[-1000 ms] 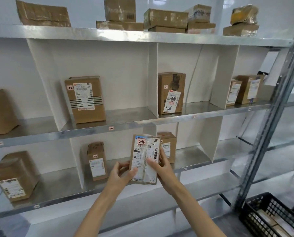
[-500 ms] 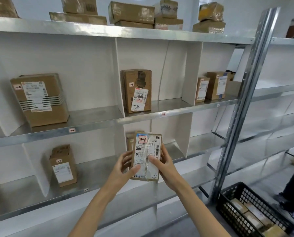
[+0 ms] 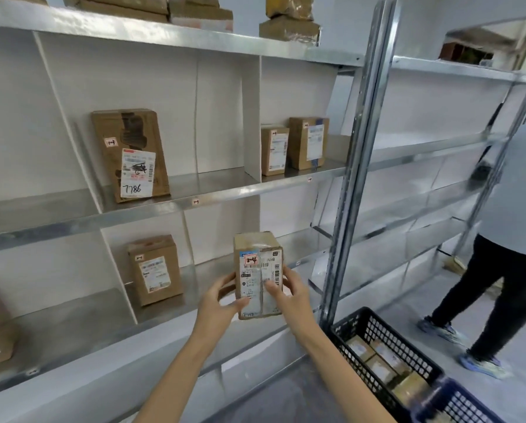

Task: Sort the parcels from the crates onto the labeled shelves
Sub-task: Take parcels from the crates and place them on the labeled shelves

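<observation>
A small brown parcel with a white shipping label and a red tag reading "2-4" stands upright in front of the lower shelf. My left hand grips its left side with the thumb across the front. My right hand grips its right side, thumb on the label. A black crate with several parcels sits on the floor at the lower right. Parcels stand in the shelf bays: a tall one marked "7786", a pair to its right, and one on the lower shelf.
A metal upright post separates this rack from a second rack on the right. A person in dark trousers stands at the right by that rack. A blue crate sits at the bottom right corner. More parcels lie on the top shelf.
The view has swung to the right along the rack, bringing the post, the second rack and the person into sight. Both hands keep the same hold on the parcel.
</observation>
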